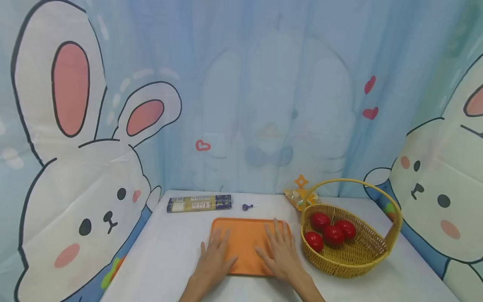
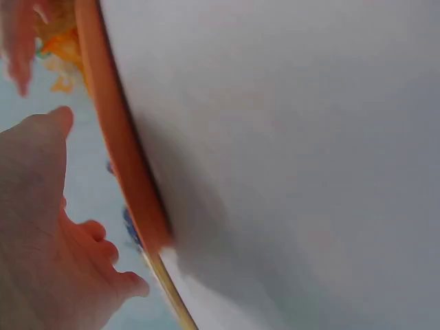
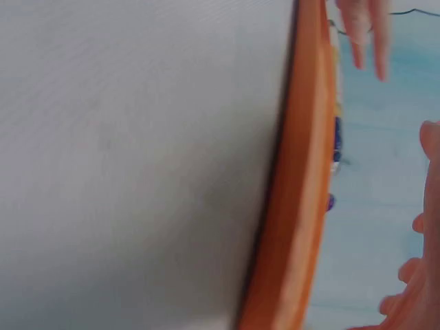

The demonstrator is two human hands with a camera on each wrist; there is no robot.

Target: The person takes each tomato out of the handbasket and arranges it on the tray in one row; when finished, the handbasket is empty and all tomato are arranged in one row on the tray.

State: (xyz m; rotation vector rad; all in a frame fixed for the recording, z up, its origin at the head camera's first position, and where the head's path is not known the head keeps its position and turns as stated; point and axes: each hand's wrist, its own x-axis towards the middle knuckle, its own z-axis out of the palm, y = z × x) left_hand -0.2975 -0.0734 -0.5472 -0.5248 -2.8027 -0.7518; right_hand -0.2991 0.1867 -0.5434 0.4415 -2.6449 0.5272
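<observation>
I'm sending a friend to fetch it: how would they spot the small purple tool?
On the white table, find the orange tray. Just beyond its far edge, right of the long packet in the head view, lies the tool. It is the smallest item there, with a purple handle and thin tip.

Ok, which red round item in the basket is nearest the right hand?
The front-left red item in the basket, on the side facing the right hand; the other three sit farther right and back.
</observation>
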